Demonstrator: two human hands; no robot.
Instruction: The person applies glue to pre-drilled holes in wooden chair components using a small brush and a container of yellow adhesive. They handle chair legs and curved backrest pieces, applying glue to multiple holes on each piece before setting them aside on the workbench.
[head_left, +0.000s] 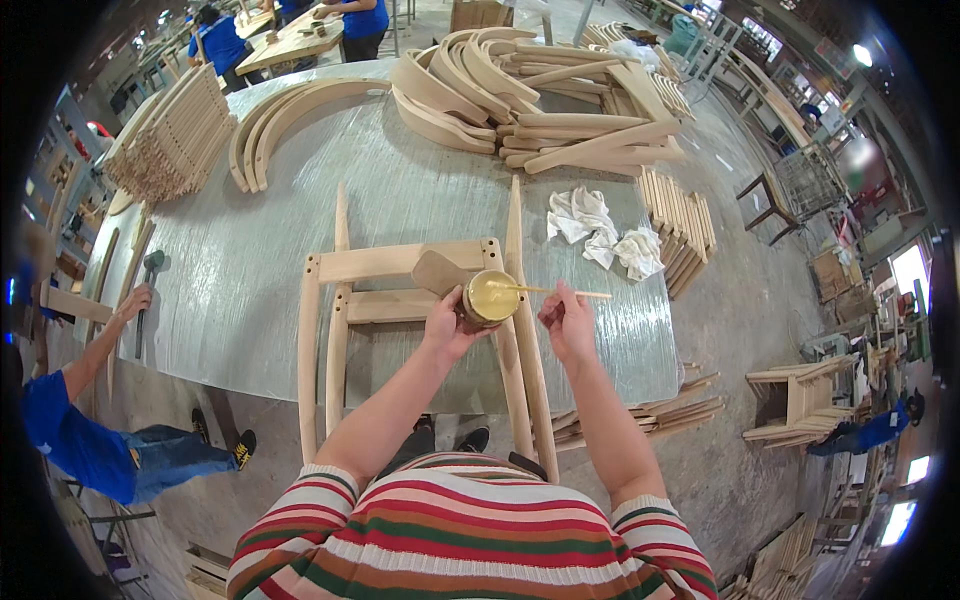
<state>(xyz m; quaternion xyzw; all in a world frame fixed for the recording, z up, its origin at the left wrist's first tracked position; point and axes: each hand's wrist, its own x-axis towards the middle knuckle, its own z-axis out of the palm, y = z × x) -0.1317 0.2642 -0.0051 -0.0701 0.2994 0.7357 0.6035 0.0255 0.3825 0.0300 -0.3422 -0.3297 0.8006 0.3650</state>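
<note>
My left hand [446, 328] is wrapped around a small round jar [492, 300] of thick yellowish liquid, probably glue or paint. Between the fingers of my right hand [570, 325] is a thin wooden stick [596, 295]; its far end dips into the jar, coated yellow. Below the jar a pale wooden chair frame [385, 262] lies across the table edge, its long legs pointing toward me and small holes at its joints. A flat brown rounded piece [436, 271] shows beside the jar; I cannot tell whether it touches it.
Crumpled white cloths [585, 218] lie right of the frame on the film-covered table [270, 330]. Curved wooden parts [460, 90] are piled at the back, with stacked slats [180, 135] at far left. A co-worker in blue [80, 430] reaches onto the table's left edge.
</note>
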